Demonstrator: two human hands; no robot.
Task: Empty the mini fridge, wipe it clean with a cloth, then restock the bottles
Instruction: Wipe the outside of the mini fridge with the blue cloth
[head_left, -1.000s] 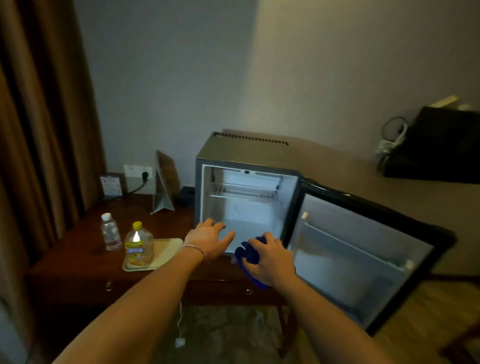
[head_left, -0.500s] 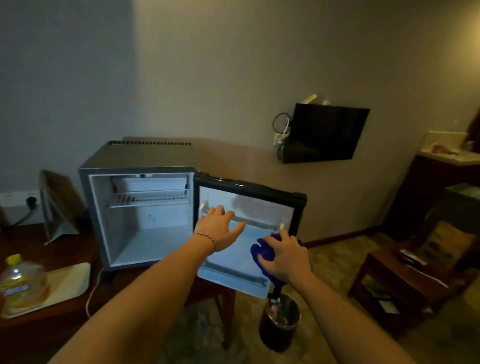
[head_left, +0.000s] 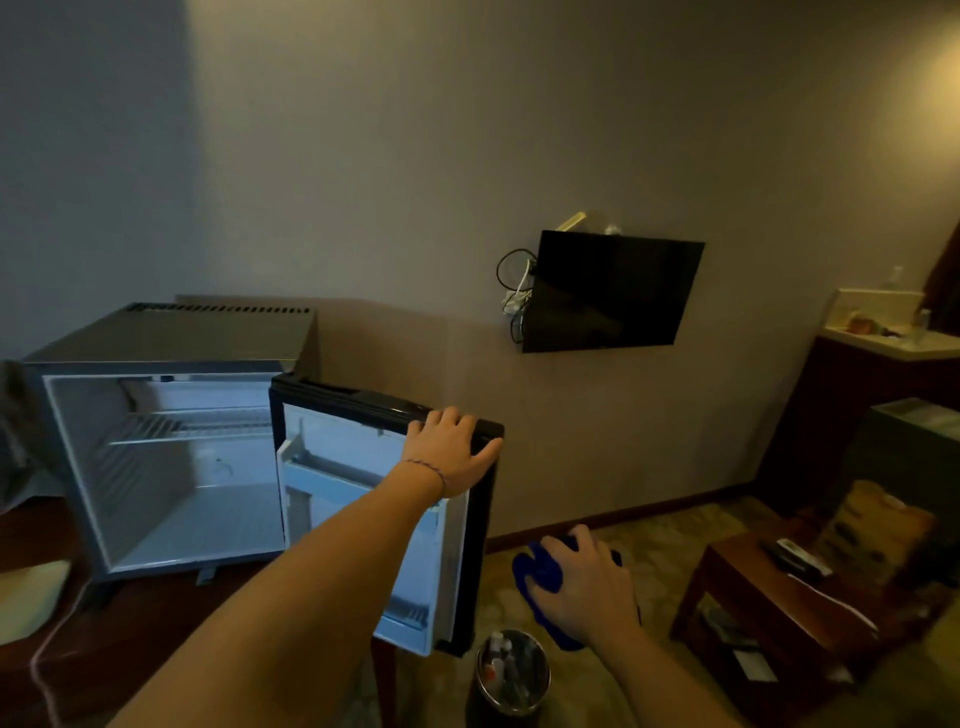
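The left hand (head_left: 451, 451) rested on the top outer corner of the fridge door (head_left: 382, 410). Its fingers (head_left: 448, 417) lay draped over the door's black upper edge, and the thumb extended toward the outer corner. The fingers were only lightly bent, resting on the edge; a full grasp could not be confirmed. A thin bracelet (head_left: 426, 469) circled the left wrist.

The right hand (head_left: 584, 584) was held low, to the right of the door and apart from it. Its fingers were curled around a bunched blue cloth (head_left: 540, 577), gripping it; cloth protruded to the left of and below the hand.

The mini fridge (head_left: 161, 338) stood on a dark wooden desk (head_left: 130, 639) against the wall. It had a grey casing with a vent strip along the rear of its top. The door stood open, hinged at the right side of the cabinet, with its white inner liner and door shelf facing the camera. The white interior held one wire shelf (head_left: 182, 427) in the upper part. No bottles were visible inside the cabinet or in the door.

A small waste bin (head_left: 511, 670) holding items stood on the floor beneath the door's outer corner. A dark wall-mounted television (head_left: 610, 291) hung to the right of the fridge, and a low wooden table (head_left: 769, 597) stood further right.
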